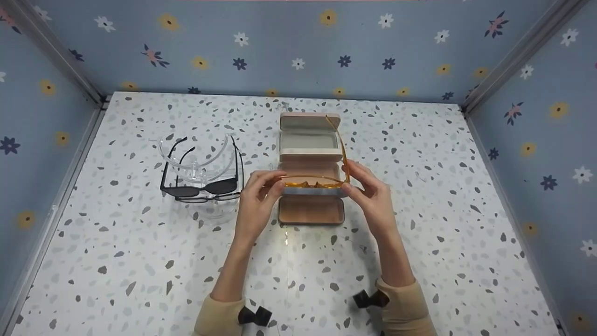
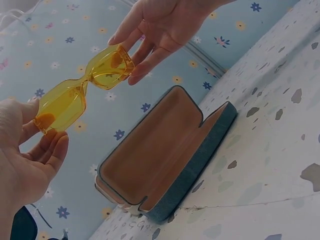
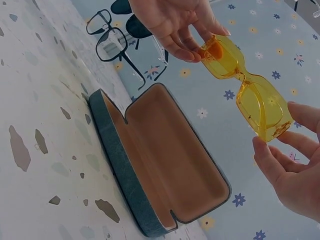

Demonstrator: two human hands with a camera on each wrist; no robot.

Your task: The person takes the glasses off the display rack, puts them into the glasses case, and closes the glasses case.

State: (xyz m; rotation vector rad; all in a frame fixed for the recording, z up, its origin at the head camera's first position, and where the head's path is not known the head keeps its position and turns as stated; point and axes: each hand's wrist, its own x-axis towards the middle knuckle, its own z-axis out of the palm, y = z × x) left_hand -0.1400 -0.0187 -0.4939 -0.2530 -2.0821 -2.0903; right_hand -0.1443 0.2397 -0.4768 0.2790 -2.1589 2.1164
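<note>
Both hands hold a pair of yellow see-through sunglasses (image 1: 329, 185) level above the table. My left hand (image 1: 256, 196) pinches the frame's left end, with the thumb in front. At the right corner, by the hinge, my right hand (image 1: 371, 193) grips it between thumb and fingers. In the head view the right temple sticks out away from me, while the left one runs across behind the lenses. Below them a green glasses case (image 2: 182, 182) with a brown lining lies open, its lid raised at the back. No glasses show inside it in the right wrist view.
Behind the green case stands a second open case (image 1: 310, 151), pale with a light lining. To the left are black sunglasses (image 1: 221, 186), thin black-framed glasses (image 3: 111, 44) and a clear plastic holder (image 1: 193, 172) bunched together. Flower-patterned walls (image 1: 298, 46) border the speckled table (image 1: 443, 233).
</note>
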